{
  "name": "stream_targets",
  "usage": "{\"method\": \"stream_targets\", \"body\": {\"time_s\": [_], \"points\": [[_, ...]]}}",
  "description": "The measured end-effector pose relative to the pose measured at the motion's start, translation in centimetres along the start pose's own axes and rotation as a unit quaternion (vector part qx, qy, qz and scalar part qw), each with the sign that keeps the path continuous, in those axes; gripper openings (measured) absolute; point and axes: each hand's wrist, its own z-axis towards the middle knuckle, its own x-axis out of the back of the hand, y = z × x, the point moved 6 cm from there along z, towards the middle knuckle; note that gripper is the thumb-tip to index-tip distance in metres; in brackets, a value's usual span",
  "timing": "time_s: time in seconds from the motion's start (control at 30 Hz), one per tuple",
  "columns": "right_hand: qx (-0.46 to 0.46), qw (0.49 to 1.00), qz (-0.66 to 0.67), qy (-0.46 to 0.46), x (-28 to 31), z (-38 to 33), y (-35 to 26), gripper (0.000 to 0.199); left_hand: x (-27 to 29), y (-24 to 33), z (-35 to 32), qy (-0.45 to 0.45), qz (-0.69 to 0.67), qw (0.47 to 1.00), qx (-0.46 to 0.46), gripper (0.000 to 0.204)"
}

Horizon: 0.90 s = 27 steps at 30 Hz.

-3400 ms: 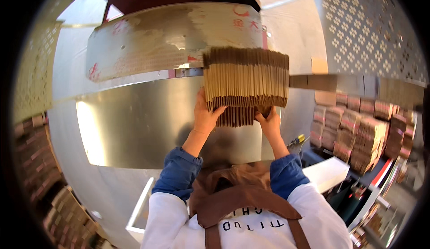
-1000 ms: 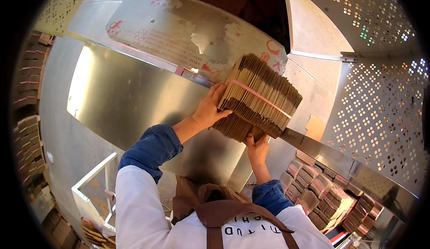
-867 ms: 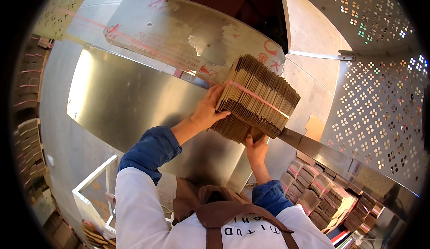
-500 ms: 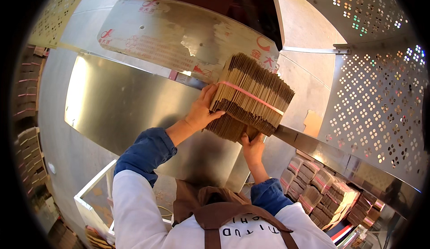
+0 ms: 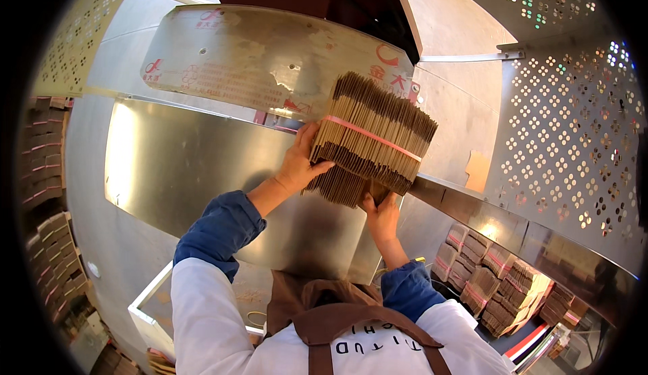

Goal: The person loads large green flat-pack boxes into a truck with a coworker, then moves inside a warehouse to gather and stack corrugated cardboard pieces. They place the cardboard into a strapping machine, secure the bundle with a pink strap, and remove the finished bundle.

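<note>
A thick bundle of folded brown cardboard pieces [image 5: 378, 115], bound by a pink band [image 5: 371, 135], is held up in front of me in both hands. My left hand [image 5: 297, 166] grips its left end, thumb along the near lower edge. From below, my right hand [image 5: 383, 216] holds the near side, thumb and fingers pressed against the cardboard. A lower part of the stack [image 5: 337, 187] shows beneath the banded face. The far fingers of both hands are partly hidden by the bundle.
Beneath the bundle lies a shiny metal table [image 5: 202, 166], with a printed metal plate [image 5: 236, 51] behind it. A perforated metal panel [image 5: 560, 145] stands at right. More banded cardboard bundles [image 5: 499, 274] are stacked at lower right and along the left [image 5: 47, 152]. A white frame [image 5: 148, 307] is at lower left.
The bundle and both hands sit slightly further left and higher in the picture. The surroundings have shifted a little with the head view. Both hands keep their grip.
</note>
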Motion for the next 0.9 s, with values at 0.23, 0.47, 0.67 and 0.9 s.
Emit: {"method": "stream_targets", "body": {"time_s": [0.23,0.47,0.67,0.9], "points": [[-0.029,0.999,-0.008,-0.014,-0.5,-0.1,1.0,0.055,0.0,-0.1,0.0,-0.016,-0.016,1.0,0.003,0.094],[-0.042,0.999,0.016,-0.016,-0.5,0.1,1.9,0.062,0.5,0.2,-0.1,-0.028,-0.004,0.999,0.025,0.09],[-0.096,0.986,-0.045,-0.126,0.6,-8.3,2.0,0.066,0.6,-0.3,-12.0,-0.04,-0.213,0.967,0.131,0.088],[0.091,0.959,0.126,-0.235,4.6,-9.1,-1.2,0.12,5.0,4.6,-16.5,-0.158,-0.035,0.985,0.058,0.121]]}}
